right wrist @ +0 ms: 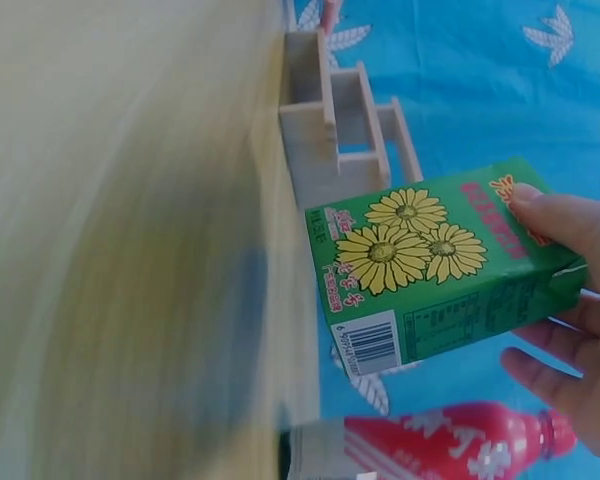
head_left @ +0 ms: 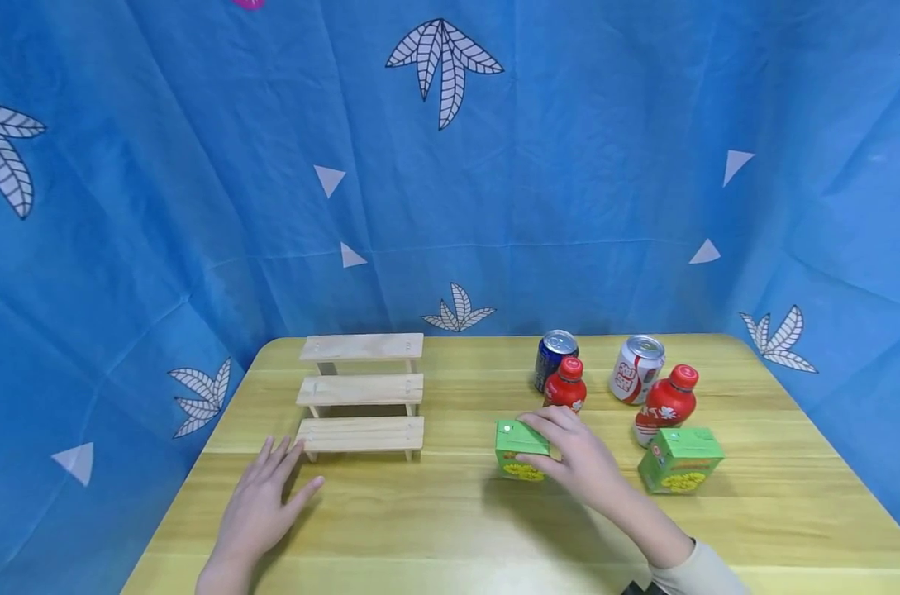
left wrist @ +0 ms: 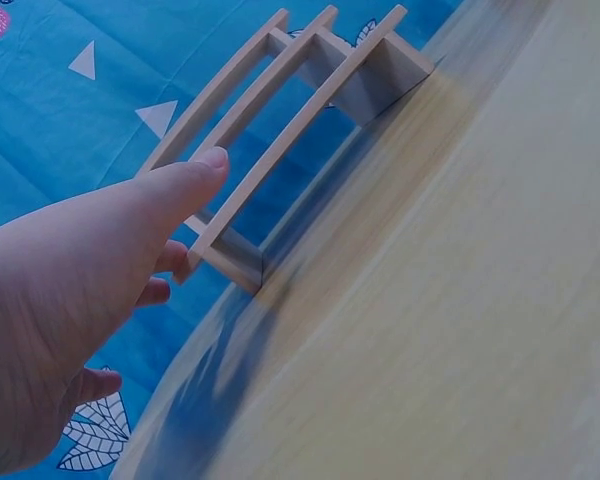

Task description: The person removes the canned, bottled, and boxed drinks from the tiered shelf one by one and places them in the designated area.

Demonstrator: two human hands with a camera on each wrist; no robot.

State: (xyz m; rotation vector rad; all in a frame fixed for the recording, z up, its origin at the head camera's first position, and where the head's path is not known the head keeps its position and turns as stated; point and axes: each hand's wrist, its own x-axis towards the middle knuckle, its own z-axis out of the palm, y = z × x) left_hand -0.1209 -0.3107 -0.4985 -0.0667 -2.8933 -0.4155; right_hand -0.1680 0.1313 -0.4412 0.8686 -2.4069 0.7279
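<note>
My right hand (head_left: 572,454) pinches the top of a green drink carton (head_left: 522,453) with yellow flowers on it, thumb on one face and fingers on the other. The right wrist view has this carton (right wrist: 430,265) up close, its base seemingly just off the table. At the left, a three-step wooden rack (head_left: 360,434) stands on the table. Beside its lowest step is my left hand (head_left: 259,504), fingers extended and thumb spread. Its fingertips are at the rack's left end; whether they touch it is hard to tell.
On the right stand a second green carton (head_left: 680,463), a red bottle (head_left: 665,405) and a white can (head_left: 637,369). Behind my right hand are another red bottle (head_left: 565,384) and a dark blue can (head_left: 554,359). A blue curtain (head_left: 569,165) surrounds the wooden table (head_left: 390,529).
</note>
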